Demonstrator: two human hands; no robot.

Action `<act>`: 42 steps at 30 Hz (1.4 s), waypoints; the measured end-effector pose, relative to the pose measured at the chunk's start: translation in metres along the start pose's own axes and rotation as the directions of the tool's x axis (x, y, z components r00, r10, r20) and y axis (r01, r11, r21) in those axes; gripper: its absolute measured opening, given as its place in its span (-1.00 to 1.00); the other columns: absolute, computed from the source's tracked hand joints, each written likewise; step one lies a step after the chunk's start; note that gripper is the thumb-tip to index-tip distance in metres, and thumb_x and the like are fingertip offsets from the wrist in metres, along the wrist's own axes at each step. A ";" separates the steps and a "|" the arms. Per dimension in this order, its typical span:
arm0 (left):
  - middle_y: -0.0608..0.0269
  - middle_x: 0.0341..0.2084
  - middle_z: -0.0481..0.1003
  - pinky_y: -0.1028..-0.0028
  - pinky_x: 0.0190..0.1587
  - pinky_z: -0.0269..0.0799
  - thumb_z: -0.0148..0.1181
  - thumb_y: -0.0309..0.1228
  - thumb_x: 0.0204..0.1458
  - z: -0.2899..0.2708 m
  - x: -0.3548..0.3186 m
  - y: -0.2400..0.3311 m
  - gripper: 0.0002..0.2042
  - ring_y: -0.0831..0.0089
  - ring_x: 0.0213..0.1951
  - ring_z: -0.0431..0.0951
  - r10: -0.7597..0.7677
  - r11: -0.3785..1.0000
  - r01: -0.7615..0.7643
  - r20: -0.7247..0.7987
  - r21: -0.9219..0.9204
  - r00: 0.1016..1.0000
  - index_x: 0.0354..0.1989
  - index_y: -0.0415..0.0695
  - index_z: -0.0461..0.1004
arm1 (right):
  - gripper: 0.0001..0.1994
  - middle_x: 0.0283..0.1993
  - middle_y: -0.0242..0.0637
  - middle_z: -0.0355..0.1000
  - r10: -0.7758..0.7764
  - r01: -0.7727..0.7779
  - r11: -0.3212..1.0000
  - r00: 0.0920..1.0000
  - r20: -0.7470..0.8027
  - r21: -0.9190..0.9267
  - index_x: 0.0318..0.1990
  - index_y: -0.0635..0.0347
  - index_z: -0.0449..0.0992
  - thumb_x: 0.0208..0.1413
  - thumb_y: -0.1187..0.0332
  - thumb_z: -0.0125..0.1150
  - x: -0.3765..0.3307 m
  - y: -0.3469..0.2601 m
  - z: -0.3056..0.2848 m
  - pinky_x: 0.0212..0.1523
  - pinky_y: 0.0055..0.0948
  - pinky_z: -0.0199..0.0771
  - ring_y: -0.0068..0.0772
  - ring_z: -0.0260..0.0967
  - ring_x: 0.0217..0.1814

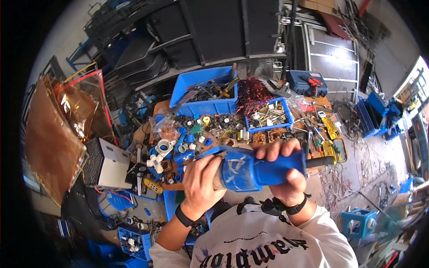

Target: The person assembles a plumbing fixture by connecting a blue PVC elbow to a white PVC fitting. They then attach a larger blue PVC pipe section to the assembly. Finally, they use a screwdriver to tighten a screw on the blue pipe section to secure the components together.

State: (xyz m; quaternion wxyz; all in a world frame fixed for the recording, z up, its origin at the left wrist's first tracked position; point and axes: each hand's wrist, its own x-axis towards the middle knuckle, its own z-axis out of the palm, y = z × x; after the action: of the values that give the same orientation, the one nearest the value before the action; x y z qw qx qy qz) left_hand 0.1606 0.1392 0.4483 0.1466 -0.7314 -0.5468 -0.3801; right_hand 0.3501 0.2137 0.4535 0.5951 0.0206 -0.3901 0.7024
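A blue cylindrical tool (239, 172) with a scuffed, thicker collar lies across my two hands, raised in front of my chest above the table's near edge. A black, rod-like part (320, 161) sticks out of its right end. My left hand (201, 181) is closed around the left end, where a brownish section shows by the fingers. From the right, my right hand (288, 174) grips the blue body, fingers over the top and thumb below. What lies under my left palm is hidden, and the tool's exact kind cannot be made out.
A cluttered table (328, 105) holds a large blue bin (205, 108), a smaller blue tray (270, 128) of brass-coloured pieces, white pipe fittings (155, 163) and a red drill (315, 84) by a dark case. Brown panels (56, 138) stand at left; a teal stool (359, 223) is at right.
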 end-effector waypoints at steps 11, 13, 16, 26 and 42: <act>-0.13 0.01 0.46 0.18 0.09 0.45 0.54 -0.40 -0.30 0.031 -0.044 -0.015 -0.30 -0.02 0.00 0.52 -0.066 0.994 0.061 -0.047 -0.095 0.997 0.11 -0.29 0.38 | -0.69 -0.21 -0.18 0.45 -0.055 0.098 0.969 0.981 0.187 -0.228 -0.20 0.17 0.37 -0.05 0.54 0.38 0.009 -0.005 0.005 0.16 -0.11 0.32 -0.26 0.43 -0.06; -0.07 -0.01 0.44 0.16 0.06 0.46 0.55 -0.36 -0.28 0.034 -0.044 -0.017 -0.33 -0.02 -0.01 0.51 0.012 0.996 -0.025 -0.149 -0.084 0.989 0.07 -0.27 0.39 | -0.69 -0.21 -0.20 0.45 -0.065 0.104 0.969 0.982 0.175 -0.225 -0.19 0.18 0.38 -0.05 0.57 0.38 0.009 -0.006 0.009 0.05 -0.22 0.39 -0.31 0.42 -0.07; 0.05 -0.01 0.35 0.18 0.04 0.44 0.60 -0.27 -0.29 0.033 -0.048 -0.018 -0.28 0.06 0.03 0.43 0.066 0.994 -0.084 -0.228 -0.068 0.971 0.08 -0.21 0.34 | -0.69 -0.20 -0.22 0.45 -0.052 0.108 0.937 0.984 0.173 -0.334 -0.19 0.18 0.39 -0.06 0.58 0.39 0.013 -0.009 0.006 0.01 -0.31 0.40 -0.37 0.41 -0.09; -0.13 0.03 0.42 0.07 0.13 0.36 0.59 -0.19 -0.36 0.034 0.022 0.019 -0.16 -0.12 0.09 0.43 -0.082 0.948 0.147 0.228 -0.282 0.970 0.12 -0.31 0.30 | -0.62 -0.17 -0.29 0.47 0.171 -0.124 0.825 0.985 0.035 -0.551 -0.19 0.19 0.41 -0.11 0.42 0.51 0.013 -0.003 0.001 -0.01 -0.42 0.42 -0.51 0.41 -0.08; 0.07 0.14 0.40 0.10 0.24 0.29 0.10 0.09 0.09 0.040 0.008 -0.046 -0.34 0.14 0.18 0.38 -0.663 -0.532 0.194 0.548 -0.824 0.510 0.21 -0.19 0.28 | -0.38 0.20 -0.13 0.30 0.132 -0.055 0.642 0.990 0.040 -0.764 0.17 0.22 0.35 -0.09 0.35 0.46 -0.004 0.013 -0.031 0.24 -0.26 0.25 -0.15 0.25 0.28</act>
State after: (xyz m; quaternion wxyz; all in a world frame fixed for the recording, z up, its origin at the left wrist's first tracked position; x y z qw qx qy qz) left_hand 0.1354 0.1858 0.4181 -0.5651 -0.1256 -0.2885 -0.7627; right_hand 0.3535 0.2285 0.4231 0.4930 -0.2191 -0.6762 0.5017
